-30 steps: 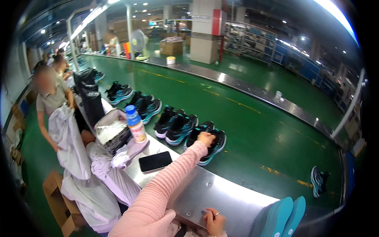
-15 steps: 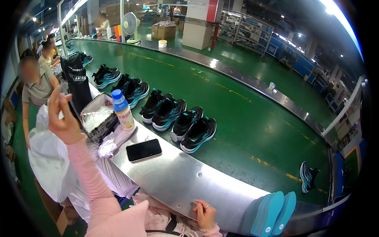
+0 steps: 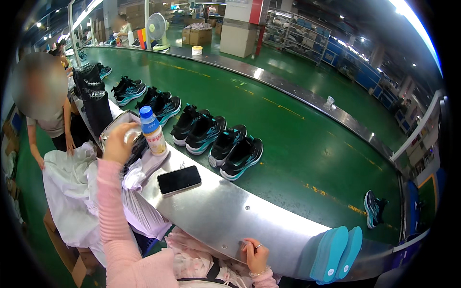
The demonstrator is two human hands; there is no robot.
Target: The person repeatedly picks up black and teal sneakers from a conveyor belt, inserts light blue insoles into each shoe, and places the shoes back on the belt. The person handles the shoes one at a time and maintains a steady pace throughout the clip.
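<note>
My left hand [image 3: 116, 142] is raised at the rim of a wire basket lined with clear plastic [image 3: 113, 123], fingers curled; whether it grips anything is unclear. A white bottle with a blue cap [image 3: 152, 132] stands just right of it. My right hand [image 3: 256, 254], wearing a ring, rests on the near edge of the steel ledge [image 3: 225, 216] and holds nothing. A black phone [image 3: 179, 180] lies on the ledge between the hands. Pairs of black and teal shoes [image 3: 236, 154] stand in a row on the green conveyor belt [image 3: 297, 158].
Two teal insoles [image 3: 336, 252] lean at the ledge's right end. A single shoe [image 3: 374, 209] lies far right on the belt. White bags [image 3: 72, 192] hang below the ledge at left, where another person [image 3: 48, 120] stands. A fan [image 3: 156, 30] stands beyond the belt.
My left hand left the nearest shoe pair, swung up and left, and now is at the basket beside the bottle. My right hand stayed on the ledge edge.
</note>
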